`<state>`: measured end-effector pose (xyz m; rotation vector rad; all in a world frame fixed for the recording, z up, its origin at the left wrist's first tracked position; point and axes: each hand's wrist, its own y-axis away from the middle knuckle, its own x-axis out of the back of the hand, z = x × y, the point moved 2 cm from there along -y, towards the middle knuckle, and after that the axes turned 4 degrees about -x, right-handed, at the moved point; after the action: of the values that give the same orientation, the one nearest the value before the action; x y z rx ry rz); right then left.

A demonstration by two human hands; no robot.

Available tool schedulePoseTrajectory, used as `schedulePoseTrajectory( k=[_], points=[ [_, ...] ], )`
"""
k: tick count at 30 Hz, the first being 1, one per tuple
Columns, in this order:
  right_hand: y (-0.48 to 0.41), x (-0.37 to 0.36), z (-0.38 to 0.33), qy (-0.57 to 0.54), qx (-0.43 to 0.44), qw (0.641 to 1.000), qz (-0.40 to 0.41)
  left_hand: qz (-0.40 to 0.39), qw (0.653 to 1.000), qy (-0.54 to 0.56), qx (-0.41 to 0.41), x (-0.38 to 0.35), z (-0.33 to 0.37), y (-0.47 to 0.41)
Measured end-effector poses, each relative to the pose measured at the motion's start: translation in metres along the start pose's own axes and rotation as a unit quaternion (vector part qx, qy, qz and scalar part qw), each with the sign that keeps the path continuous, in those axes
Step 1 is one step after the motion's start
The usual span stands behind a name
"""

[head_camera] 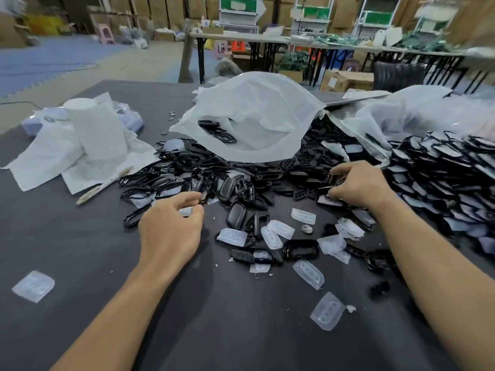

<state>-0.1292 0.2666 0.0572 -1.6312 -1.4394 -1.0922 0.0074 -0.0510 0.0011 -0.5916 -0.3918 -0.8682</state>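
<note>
Left hand (171, 226) is curled, with thumb and forefinger pinched on what looks like a clear pad (186, 211). Right hand (360, 187) is curled round a small black shell (338, 180), held low over the pile (241, 183); the grip is partly hidden. The held parts are well apart, with the pile's near edge between them. The pad lies left of the right fingers. A black frame (203, 197) sits just ahead of the left fingertips; contact cannot be told. Loose pads (278, 228) lie on the counter (80, 250), behind both sets of fingers and between the forearms. Next move is judged a bringing-together of pad and shell, sideways across the gap.
</note>
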Motion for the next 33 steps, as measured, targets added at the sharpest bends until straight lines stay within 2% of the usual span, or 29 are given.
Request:
schedulePoseTrajectory(
  k=[3,9,13,17,20,23,25,29,31,33],
  points=[
    [0.010,-0.013,-0.026,-0.027,0.073,0.997,0.026,0.015,0.997,-0.075,-0.018,-0.002,-0.005,-0.002],
    [0.033,-0.063,-0.094,-0.086,0.171,0.981,-0.037,-0.029,0.980,-0.187,-0.063,-0.003,-0.014,-0.006],
    [0.034,-0.084,-0.109,-0.049,0.165,0.985,-0.026,-0.061,0.977,-0.197,-0.058,-0.004,-0.016,-0.007],
    [0.036,-0.088,-0.105,-0.056,0.135,0.989,0.016,-0.002,0.976,-0.198,-0.087,-0.001,-0.015,-0.009],
    [0.044,-0.082,-0.100,-0.092,0.120,0.985,0.085,0.017,0.978,-0.187,-0.089,0.000,-0.014,-0.012],
    [0.063,-0.074,-0.097,-0.231,0.133,0.948,0.176,0.037,0.982,-0.166,-0.085,0.000,-0.013,-0.012],
    [0.081,-0.074,-0.102,-0.329,0.156,0.911,0.195,0.056,0.986,-0.136,-0.082,0.001,-0.012,-0.012],
    [0.109,-0.098,-0.120,-0.388,0.196,0.898,0.061,0.059,0.996,-0.044,-0.048,0.005,-0.006,-0.010],
    [0.114,-0.106,-0.121,-0.398,0.191,0.896,0.040,0.018,0.998,0.057,-0.031,0.007,-0.002,-0.006],
    [0.114,-0.106,-0.118,-0.411,0.185,0.891,0.045,-0.044,0.982,0.183,0.002,0.005,0.001,-0.003]
  ],
)
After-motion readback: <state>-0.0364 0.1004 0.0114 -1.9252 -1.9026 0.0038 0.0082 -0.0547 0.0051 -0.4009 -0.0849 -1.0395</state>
